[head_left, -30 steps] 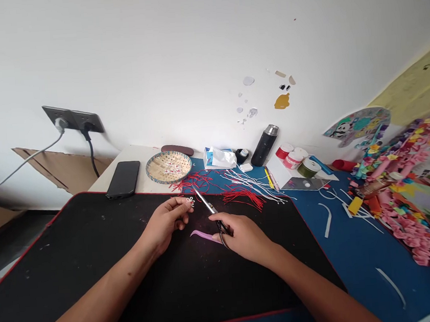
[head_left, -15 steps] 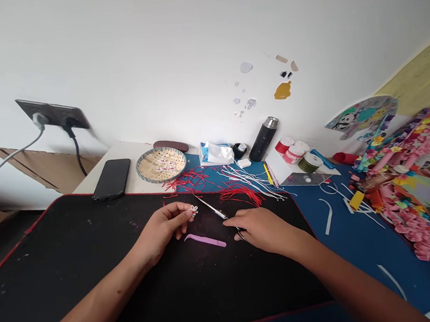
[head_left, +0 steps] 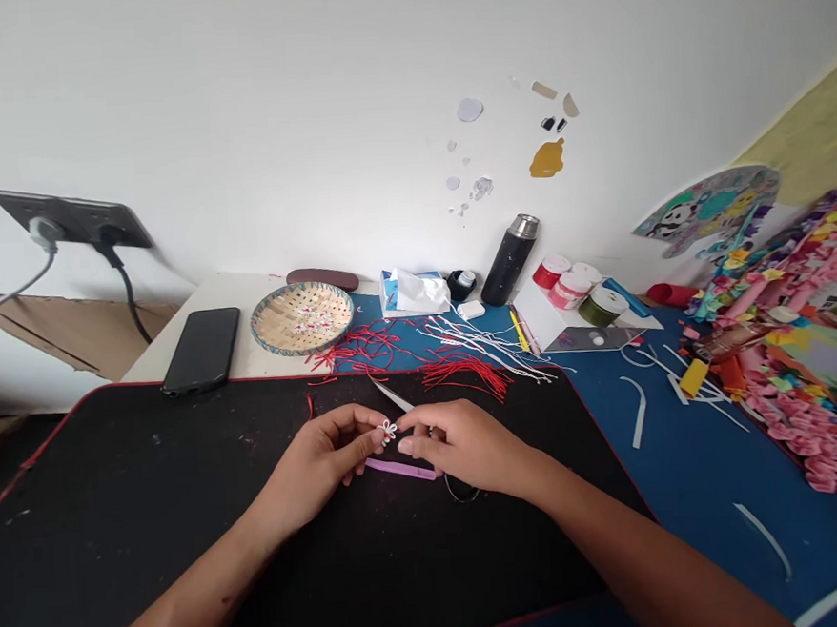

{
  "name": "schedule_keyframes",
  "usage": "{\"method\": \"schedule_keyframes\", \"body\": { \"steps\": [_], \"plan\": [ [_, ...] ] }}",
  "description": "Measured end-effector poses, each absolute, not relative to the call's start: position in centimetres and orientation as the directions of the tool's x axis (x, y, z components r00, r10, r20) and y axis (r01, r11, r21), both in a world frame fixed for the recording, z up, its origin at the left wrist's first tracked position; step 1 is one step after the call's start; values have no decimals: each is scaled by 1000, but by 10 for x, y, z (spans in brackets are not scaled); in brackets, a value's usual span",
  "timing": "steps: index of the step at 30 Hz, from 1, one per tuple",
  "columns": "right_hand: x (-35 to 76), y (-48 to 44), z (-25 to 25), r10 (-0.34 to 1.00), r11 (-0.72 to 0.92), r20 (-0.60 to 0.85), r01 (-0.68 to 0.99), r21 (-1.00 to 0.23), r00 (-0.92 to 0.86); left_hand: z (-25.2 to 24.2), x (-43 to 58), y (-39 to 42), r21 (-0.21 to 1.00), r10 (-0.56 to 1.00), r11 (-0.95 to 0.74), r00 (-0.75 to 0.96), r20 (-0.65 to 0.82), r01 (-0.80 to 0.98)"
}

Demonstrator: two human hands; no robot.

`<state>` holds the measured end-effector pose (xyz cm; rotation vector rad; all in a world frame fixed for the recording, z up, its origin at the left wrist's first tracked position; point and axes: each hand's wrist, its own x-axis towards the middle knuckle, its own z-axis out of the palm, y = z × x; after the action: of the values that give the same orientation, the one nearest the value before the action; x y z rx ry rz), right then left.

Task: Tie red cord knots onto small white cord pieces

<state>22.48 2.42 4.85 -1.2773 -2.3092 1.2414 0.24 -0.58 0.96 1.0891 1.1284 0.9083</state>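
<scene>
My left hand [head_left: 332,450] pinches a small white cord flower knot [head_left: 389,431] with a red centre between thumb and fingertips. From the right, my right hand [head_left: 463,444] reaches to the knot's edge, thumb and index fingertip slightly apart; whether they touch it I cannot tell. Beneath that hand lie the scissors [head_left: 392,394] on the black mat, blades pointing away to the left, with a handle loop showing below the wrist side. Purple curved tweezers [head_left: 401,469] rest just below both hands, partly covered by the fingers.
Red cords [head_left: 466,372] and white cords [head_left: 482,342] lie behind the hands. Farther back stand a woven basket [head_left: 267,343] holding small red-and-white pieces, a tissue box [head_left: 393,303], a black flask [head_left: 509,261] and thread spools [head_left: 602,305]. A phone [head_left: 202,350] lies left.
My right hand has let go of the scissors, now lying on the mat, and moved left to the knot. My left hand has shifted slightly right and nearer with the knot.
</scene>
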Motion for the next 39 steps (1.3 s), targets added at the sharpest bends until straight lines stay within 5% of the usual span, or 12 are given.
{"method": "schedule_keyframes", "body": {
  "steps": [3,12,19,32,39],
  "plan": [
    [212,29,36,792,97,-212,461,-882,-573,10,2,-6,983,961,181,213,-177,-1],
    [200,31,4,872,-115,-198,204,-972,-448,3,1,-7,985,969,173,178,-172,10],
    [199,21,-4,923,-90,-134,137,-986,-360,6,1,-7,964,958,164,198,-206,209],
    [204,16,-7,872,96,-72,314,-945,-484,4,2,-6,977,968,190,147,-203,100],
    [205,17,-8,860,70,-79,271,-960,-504,1,-1,-6,972,958,220,170,-231,81]
  ]
}}
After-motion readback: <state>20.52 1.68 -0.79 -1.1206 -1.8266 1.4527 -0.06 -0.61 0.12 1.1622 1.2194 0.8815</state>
